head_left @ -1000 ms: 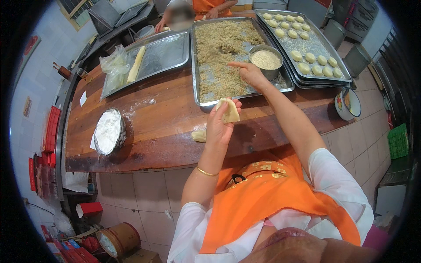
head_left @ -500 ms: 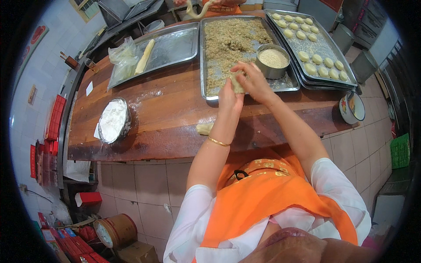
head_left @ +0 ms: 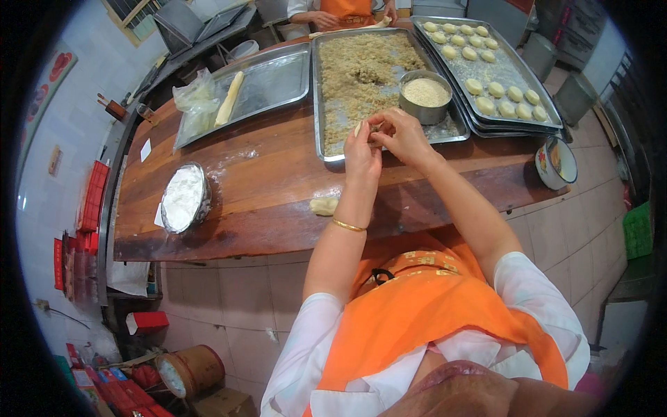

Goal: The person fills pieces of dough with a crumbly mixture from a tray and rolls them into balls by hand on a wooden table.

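Note:
My left hand [head_left: 363, 154] is closed around a small piece of pale dough [head_left: 358, 129], and most of the piece is hidden by the fingers. The bent fingers of my right hand [head_left: 403, 136] pinch at the same piece from the other side. Both hands are above the front edge of a metal tray [head_left: 335, 158] spread with crumbly tan filling [head_left: 368, 66]. In that tray, just beyond my right hand, stands a round metal tin of pale seeds or crumbs [head_left: 425, 93]. A short lump of dough [head_left: 323, 206] lies on the wooden table beside my left wrist.
At right, stacked trays [head_left: 455, 82] carry several round dough pieces [head_left: 506, 110]; an enamel bowl [head_left: 556, 164] stands near. At left are a bowl of flour [head_left: 184, 198] and a tray [head_left: 281, 73] with a dough roll [head_left: 230, 99] and plastic bag [head_left: 196, 97]. A co-worker's hand [head_left: 324, 19] is opposite.
My right fingers have shifted over the dough, and less of it shows now. Across the table, the co-worker's raised dough strip has come down and lies stretched out beyond the filling tray.

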